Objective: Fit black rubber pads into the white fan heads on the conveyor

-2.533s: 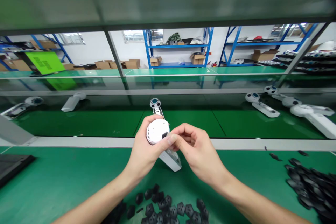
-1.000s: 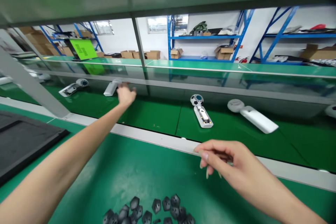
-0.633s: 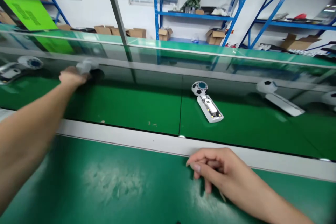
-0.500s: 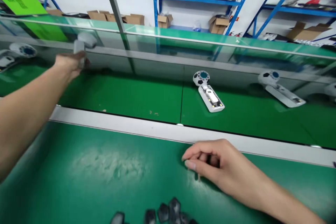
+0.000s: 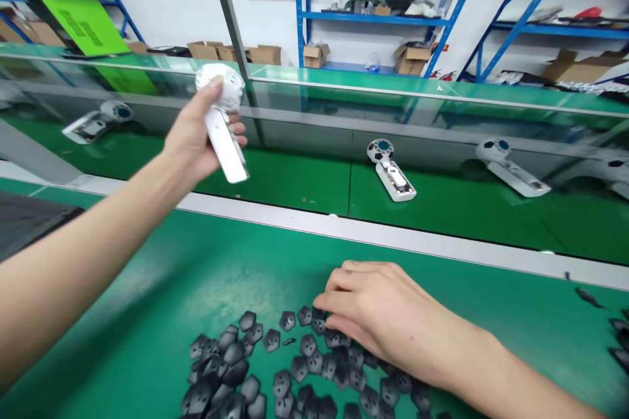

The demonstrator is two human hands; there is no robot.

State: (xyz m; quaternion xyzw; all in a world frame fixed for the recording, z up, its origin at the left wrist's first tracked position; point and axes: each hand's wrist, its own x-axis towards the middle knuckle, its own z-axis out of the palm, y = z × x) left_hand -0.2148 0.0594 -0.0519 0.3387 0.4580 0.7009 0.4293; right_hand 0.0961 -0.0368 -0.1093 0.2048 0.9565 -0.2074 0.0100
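My left hand (image 5: 204, 127) is closed around the handle of a white device with a round soccer-ball-like head (image 5: 227, 156), raised above the green conveyor belt. Its thumb lies against the head. My right hand (image 5: 378, 308) is low over loose black pentagonal pieces (image 5: 314, 361) on the green work surface. Its thumb and index finger are bent around one black pentagonal piece (image 5: 319, 322) at the pile's far edge; the other fingers are curled and partly hidden.
Similar devices lie on the belt: one with a white module (image 5: 396, 178), one farther right (image 5: 521, 177), one at left (image 5: 91, 126). A white rail (image 5: 295, 221) divides belt from work surface. A dark bin (image 5: 34, 222) is at left; more black pieces (image 5: 622, 334) lie far right.
My left hand has brought the white device right and nearer, lifting it from the belt. My right hand has turned palm-down over the black pieces. The view has tilted, showing more of the pile.
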